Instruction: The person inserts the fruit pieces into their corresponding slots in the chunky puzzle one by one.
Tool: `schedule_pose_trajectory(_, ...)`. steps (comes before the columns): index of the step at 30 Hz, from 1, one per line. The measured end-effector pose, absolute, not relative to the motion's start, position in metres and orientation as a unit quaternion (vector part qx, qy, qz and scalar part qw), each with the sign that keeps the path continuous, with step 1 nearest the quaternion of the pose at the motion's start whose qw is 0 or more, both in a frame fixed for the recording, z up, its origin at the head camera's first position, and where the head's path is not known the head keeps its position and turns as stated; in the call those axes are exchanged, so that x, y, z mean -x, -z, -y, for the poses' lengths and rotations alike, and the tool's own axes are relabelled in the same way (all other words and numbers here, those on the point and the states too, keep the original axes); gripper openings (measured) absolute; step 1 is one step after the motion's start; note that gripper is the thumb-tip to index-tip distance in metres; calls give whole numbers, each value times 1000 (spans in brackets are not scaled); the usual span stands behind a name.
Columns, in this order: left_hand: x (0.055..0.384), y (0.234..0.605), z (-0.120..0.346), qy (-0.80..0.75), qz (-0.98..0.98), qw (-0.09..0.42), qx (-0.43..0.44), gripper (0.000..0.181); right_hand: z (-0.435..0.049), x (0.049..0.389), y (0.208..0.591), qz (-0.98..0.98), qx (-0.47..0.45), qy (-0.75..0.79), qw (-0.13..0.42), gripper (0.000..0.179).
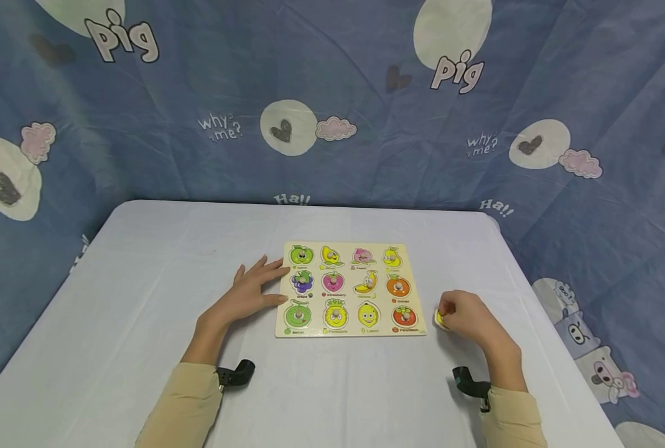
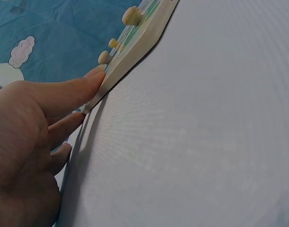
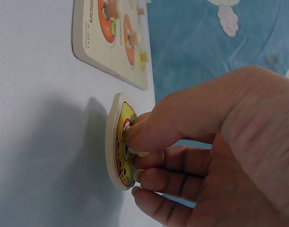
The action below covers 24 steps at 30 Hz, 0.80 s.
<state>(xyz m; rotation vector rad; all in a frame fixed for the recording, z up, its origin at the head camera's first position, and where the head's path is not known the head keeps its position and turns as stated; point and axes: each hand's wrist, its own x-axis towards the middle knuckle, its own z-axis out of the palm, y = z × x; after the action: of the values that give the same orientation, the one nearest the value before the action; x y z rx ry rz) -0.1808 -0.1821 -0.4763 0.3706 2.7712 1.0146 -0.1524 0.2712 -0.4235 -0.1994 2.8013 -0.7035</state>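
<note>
A wooden fruit knob puzzle board point(image 1: 349, 298) lies on the table with apple, grape, orange and other fruit pictures in rows. My left hand point(image 1: 251, 292) is beside its left edge, fingers spread. In the left wrist view, the thumb point(image 2: 73, 94) touches the board's side point(image 2: 144, 40). To the right of the board, my right hand point(image 1: 469, 317) pinches a yellow lemon puzzle piece point(image 3: 117, 156) by its knob, close above the table. On the board, the lemon place point(image 1: 368, 315) shows a smiling picture without a visible knob.
A white cloth covers the table point(image 1: 332, 392). Behind it hangs a blue patterned curtain point(image 1: 332, 74). Black wrist cameras point(image 1: 237, 373) are strapped at both sleeves.
</note>
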Motion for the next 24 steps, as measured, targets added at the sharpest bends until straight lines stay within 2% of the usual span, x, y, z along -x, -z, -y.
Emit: schedule_pose_trajectory(24,181,477,182,-334,-931,85,-124,70,-255,157,422,-958,78,248,118,15)
